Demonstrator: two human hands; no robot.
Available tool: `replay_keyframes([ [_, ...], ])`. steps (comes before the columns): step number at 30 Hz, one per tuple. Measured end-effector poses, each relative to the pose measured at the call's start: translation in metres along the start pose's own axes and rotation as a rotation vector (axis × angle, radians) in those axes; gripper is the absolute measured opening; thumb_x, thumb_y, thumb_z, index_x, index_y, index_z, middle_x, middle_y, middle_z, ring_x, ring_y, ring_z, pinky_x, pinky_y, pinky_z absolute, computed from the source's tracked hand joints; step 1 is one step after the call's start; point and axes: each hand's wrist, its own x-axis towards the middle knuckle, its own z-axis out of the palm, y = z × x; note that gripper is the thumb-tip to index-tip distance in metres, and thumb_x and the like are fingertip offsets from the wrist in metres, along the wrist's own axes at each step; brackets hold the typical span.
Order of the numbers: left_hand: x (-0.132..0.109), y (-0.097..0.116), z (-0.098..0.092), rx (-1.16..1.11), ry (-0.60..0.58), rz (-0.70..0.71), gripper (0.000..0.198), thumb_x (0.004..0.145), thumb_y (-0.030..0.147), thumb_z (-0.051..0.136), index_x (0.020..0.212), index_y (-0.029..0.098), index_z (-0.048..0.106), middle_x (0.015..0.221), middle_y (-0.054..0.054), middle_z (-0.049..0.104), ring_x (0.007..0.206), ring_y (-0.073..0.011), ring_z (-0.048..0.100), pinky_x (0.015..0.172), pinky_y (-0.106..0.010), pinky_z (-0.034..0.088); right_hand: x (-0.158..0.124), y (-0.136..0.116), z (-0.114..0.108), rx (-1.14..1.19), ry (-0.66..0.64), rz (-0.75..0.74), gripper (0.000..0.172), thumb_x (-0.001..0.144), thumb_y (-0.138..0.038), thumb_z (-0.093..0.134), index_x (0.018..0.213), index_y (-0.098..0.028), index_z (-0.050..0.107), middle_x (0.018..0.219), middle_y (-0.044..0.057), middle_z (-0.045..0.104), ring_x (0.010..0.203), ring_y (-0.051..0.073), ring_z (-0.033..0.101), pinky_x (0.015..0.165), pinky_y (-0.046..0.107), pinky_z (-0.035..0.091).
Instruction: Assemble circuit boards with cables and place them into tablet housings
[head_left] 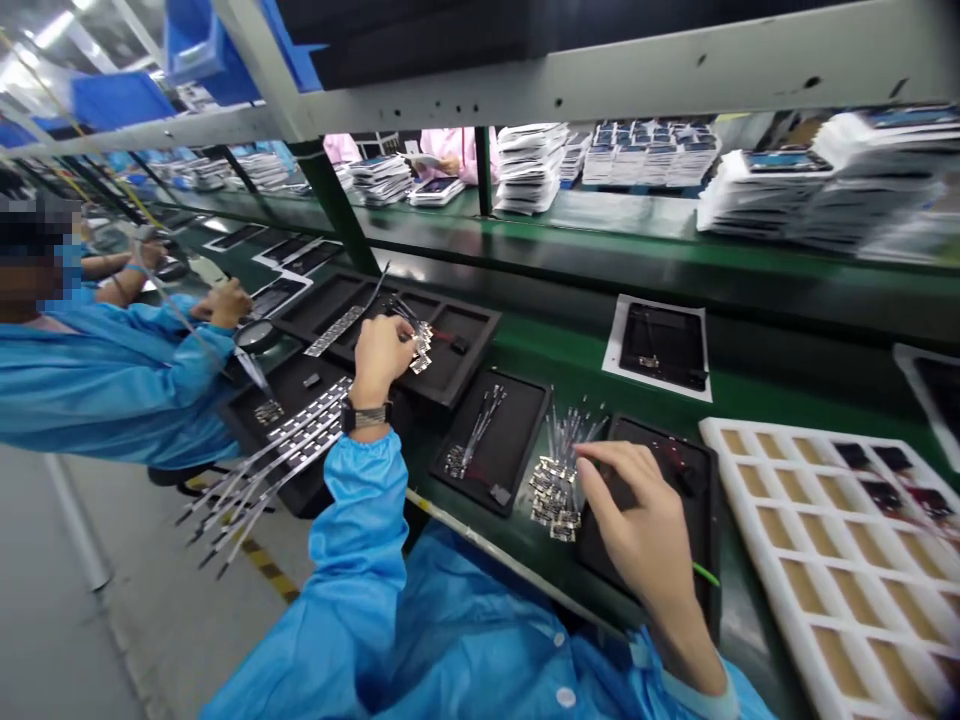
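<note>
Left hand [382,355] at 9 o'clock, grip pinching small metallic parts [422,350] over divided black tray [470,362]. Right hand [637,510] at 4 o'clock, by cabled-parts pile [555,495], 5 o'clock on counter [559,345]; can't tell if grip's closed.

Bright blue smock [480,625] with white buttons [565,697], dark wristwatch [367,416]

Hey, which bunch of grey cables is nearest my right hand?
The bunch on the green bench, between two black trays, right by your right hand. The other bunches are all farther left.
</note>
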Motion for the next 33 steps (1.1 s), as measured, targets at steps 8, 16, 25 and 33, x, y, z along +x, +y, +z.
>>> replay_keyframes([
  [8,-0.016,-0.015,0.02,0.069,0.034,0.028,0.034,0.087,0.037,0.082,0.119,0.025,0.077,0.13,-0.013,0.064,0.128,-0.0375,0.056,0.112,-0.05,0.049,0.046,0.003,0.062,0.006,-0.138,-0.033,0.016,0.1,-0.031,0.064,0.1,-0.023,0.078,0.1,0.007,0.078,0.098,0.026,0.065,0.091,0.042,0.051],
  [16,-0.009,-0.008,0.033,0.058,0.054,0.042,0.014,0.091,0.029,0.075,0.102,0.022,0.076,0.126,-0.016,0.064,0.127,-0.0382,0.054,0.11,-0.051,0.049,0.144,-0.013,0.139,-0.246,-0.195,-0.117,0.025,0.1,-0.028,0.063,0.114,-0.016,0.08,0.118,0.015,0.073,0.122,0.032,0.056,0.105,0.047,0.044],
  [25,-0.007,-0.01,0.039,0.033,0.065,0.048,0.005,0.089,0.022,0.07,0.089,0.022,0.075,0.127,-0.015,0.065,0.127,-0.0379,0.054,0.111,-0.052,0.047,0.183,0.0,0.204,-0.477,-0.337,-0.103,0.018,0.102,-0.028,0.064,0.099,-0.019,0.079,0.131,0.017,0.071,0.146,0.038,0.039,0.118,0.062,0.023],
  [33,0.0,-0.008,0.028,-0.027,0.06,0.013,0.009,0.091,0.02,0.07,0.083,0.022,0.073,0.127,-0.012,0.069,0.13,-0.0375,0.054,0.113,-0.053,0.045,0.185,-0.001,0.202,-0.356,-0.278,-0.101,0.003,0.095,-0.022,0.072,0.092,-0.022,0.072,0.108,0.01,0.075,0.114,0.031,0.056,0.102,0.048,0.033],
])
